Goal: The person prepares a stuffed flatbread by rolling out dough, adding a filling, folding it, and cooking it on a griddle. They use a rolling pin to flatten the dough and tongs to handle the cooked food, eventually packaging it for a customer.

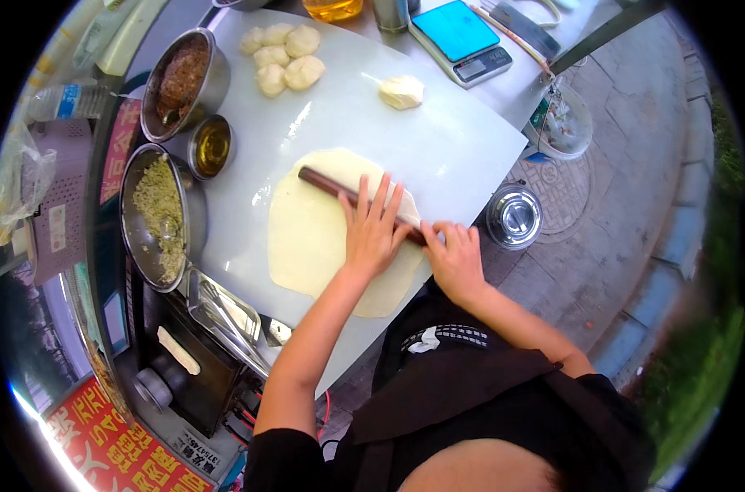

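A wide, thin sheet of dough (311, 234) is spread over the white work board (237, 209). Across it lies a dark wooden rolling pin (323, 180), slanting from upper left to lower right. My left hand (375, 230) rests over the pin's middle, fingers spread and straight. At the pin's near right end, my right hand (453, 255) has its fingers curled around the tip. A pale fold of dough (407, 206) shows along the pin's upper side, close to the right hand. Part of the pin is hidden beneath both hands.
Several dough balls (280, 58) and a single dough lump (401, 92) sit farther back. Along the left stand bowls of minced meat (185, 77), yellow oil (212, 147) and chopped green filling (157, 203). A griddle (194, 393) holds a dough strip; a digital scale (465, 43) stands back right.
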The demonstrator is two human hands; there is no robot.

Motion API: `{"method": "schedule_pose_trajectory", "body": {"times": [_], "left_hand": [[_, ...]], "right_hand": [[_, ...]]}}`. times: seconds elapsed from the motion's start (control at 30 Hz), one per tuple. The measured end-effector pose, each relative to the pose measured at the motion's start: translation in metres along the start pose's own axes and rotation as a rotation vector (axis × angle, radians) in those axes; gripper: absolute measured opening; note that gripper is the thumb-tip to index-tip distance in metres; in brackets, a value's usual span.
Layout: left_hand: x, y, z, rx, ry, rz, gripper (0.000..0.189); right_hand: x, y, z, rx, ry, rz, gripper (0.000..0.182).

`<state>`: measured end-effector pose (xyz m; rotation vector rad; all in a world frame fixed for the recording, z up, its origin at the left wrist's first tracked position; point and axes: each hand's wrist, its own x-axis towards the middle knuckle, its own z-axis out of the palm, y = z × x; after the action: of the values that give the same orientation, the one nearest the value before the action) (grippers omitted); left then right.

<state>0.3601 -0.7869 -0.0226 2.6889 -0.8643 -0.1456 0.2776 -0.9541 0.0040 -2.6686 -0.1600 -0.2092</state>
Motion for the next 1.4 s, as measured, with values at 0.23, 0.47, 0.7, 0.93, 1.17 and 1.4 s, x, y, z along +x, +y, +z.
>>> {"method": "schedule_pose_trajectory", "body": {"times": [0.23, 0.47, 0.7, 0.93, 1.17, 1.4], "left_hand": [[0.132, 0.021, 0.007, 0.043, 0.266, 0.076, 0.058], [0.061, -0.005, -0.031, -0.270, 0.305, -0.039, 0.053], [-0.030, -0.062, -0.020, 0.036, 0.115, -0.170, 0.061], [-0.175, -0.063, -0.042, -0.011, -0.119, -0.299, 0.071], [-0.242, -0.063, -0.056, -0.042, -0.109, -0.313, 0.067], [-0.207, -0.040, -0.094, -0.335, 0.406, -0.309, 0.045]], "right_hand": [[0.062, 0.042, 0.006, 0.008, -0.134, 0.028, 0.041], [0.031, -0.027, 0.023, 0.134, -0.089, 0.004, 0.042], [-0.007, -0.088, 0.049, 0.184, -0.061, -0.062, 0.059], [-0.045, -0.139, 0.065, 0.040, -0.231, -0.149, 0.085], [-0.091, -0.175, 0.078, -0.068, -0.279, -0.296, 0.062], [-0.028, -0.140, 0.040, 0.124, -0.165, -0.439, 0.057]]}}
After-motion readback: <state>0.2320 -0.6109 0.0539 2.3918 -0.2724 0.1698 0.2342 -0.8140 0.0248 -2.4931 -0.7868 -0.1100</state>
